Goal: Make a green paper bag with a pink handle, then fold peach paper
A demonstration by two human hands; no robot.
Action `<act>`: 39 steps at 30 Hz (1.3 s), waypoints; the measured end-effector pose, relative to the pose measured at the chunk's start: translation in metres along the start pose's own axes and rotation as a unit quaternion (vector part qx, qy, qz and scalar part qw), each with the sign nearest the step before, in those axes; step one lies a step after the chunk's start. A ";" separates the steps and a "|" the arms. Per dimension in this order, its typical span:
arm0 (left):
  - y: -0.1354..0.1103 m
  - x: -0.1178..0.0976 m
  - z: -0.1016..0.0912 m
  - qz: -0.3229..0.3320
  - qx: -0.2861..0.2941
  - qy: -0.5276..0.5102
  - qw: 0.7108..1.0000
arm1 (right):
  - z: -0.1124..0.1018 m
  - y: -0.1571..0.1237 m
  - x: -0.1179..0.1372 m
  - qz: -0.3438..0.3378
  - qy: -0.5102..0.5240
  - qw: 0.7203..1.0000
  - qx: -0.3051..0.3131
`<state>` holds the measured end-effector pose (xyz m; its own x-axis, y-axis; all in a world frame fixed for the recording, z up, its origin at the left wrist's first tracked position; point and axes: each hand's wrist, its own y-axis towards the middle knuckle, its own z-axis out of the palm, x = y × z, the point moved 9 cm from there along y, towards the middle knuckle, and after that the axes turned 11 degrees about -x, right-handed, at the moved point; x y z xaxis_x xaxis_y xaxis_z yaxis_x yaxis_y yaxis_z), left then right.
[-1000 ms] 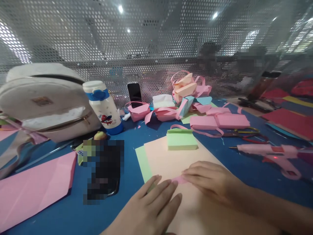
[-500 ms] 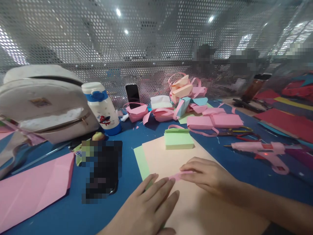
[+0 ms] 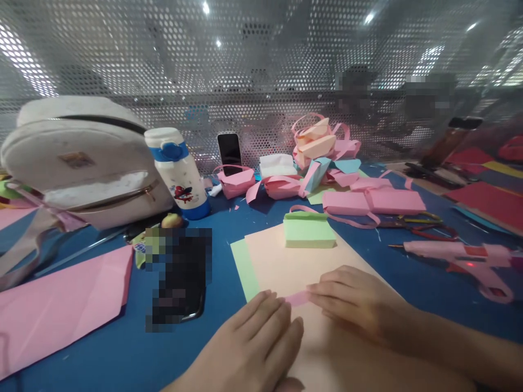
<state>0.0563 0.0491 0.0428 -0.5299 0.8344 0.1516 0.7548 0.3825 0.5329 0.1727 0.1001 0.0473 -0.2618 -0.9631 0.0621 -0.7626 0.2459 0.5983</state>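
Observation:
A small pink paper strip [image 3: 297, 298] lies over the peach paper sheets [image 3: 281, 256], stretched between my two hands. My left hand [image 3: 257, 337] has its fingers together on the strip's left end, which they cover. At the other end my right hand [image 3: 351, 296] grips it with the fingers close together; the thumb is hidden. Just beyond my hands, a green folded paper box [image 3: 308, 231] with a pink strap behind it rests on the peach sheets. A green sheet [image 3: 244, 267] sticks out from under their left edge.
A pink hot glue gun [image 3: 466, 256] and scissors [image 3: 425, 223] lie to the right. Pink paper bags [image 3: 373, 201] are behind. At left are a dark phone-like object [image 3: 183, 277], a bottle [image 3: 180, 174], a backpack [image 3: 81, 163] and a folded pink sheet [image 3: 65, 305].
The view has turned slightly left, so things sit further right. My left fingers have drawn closer together, and more of the pink strip shows flat between my hands.

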 end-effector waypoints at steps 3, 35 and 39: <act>0.001 0.007 -0.008 -0.037 -0.028 -0.008 0.999 | 0.000 0.001 -0.001 0.009 0.010 1.000 0.014; 0.013 0.014 0.024 -0.078 -0.013 0.031 0.996 | -0.011 -0.014 -0.016 0.074 0.047 0.996 0.002; 0.015 0.015 0.021 -0.078 -0.028 0.037 0.996 | -0.018 -0.027 -0.018 0.072 -0.022 0.997 0.004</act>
<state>0.0683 0.0760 0.0354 -0.6677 0.7342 0.1228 0.6394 0.4812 0.5997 0.2086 0.1088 0.0447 -0.3943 -0.9120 0.1128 -0.7193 0.3827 0.5798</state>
